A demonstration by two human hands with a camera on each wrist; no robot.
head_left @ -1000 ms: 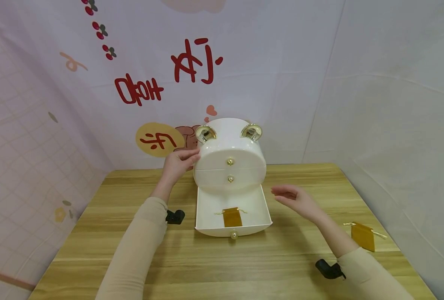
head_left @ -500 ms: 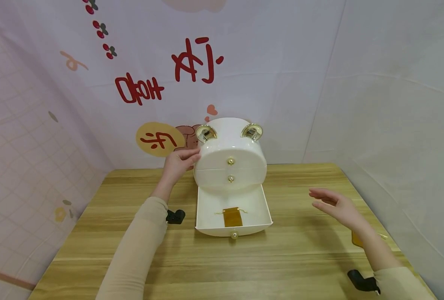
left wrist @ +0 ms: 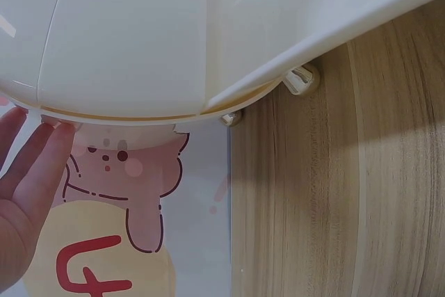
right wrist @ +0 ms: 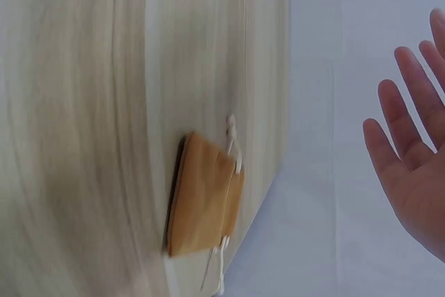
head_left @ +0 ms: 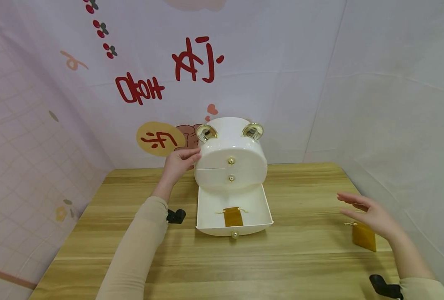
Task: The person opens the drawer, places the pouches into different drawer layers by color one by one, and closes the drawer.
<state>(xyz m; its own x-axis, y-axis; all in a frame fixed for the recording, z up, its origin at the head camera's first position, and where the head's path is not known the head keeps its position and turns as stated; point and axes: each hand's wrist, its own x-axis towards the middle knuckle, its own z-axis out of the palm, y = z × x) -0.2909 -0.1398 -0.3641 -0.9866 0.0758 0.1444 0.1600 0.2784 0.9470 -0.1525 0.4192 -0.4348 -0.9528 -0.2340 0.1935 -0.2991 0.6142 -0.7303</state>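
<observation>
A white rounded drawer box (head_left: 231, 146) with two gold ears stands at the back middle of the table. Its bottom drawer (head_left: 210, 208) is pulled out, and a mustard drawstring pouch (head_left: 233, 217) lies inside. My left hand (head_left: 178, 166) touches the box's left side with straight fingertips; in the left wrist view those fingers (left wrist: 49, 151) rest along its edge. Over the table's right side my right hand (head_left: 372, 214) hovers with nothing in it, fingers extended. Just below it in the head view lies a second mustard drawstring pouch (head_left: 363, 237), partly covered by the hand.
The wooden table (head_left: 282, 258) meets a printed cloth wall (head_left: 282, 104) behind the box. Another cloth wall runs along the right edge, close to the second pouch. A black wrist mount hangs under each forearm.
My right hand has moved from beside the open drawer rightwards to above the second pouch. The left hand stays against the box, and the drawer has not moved.
</observation>
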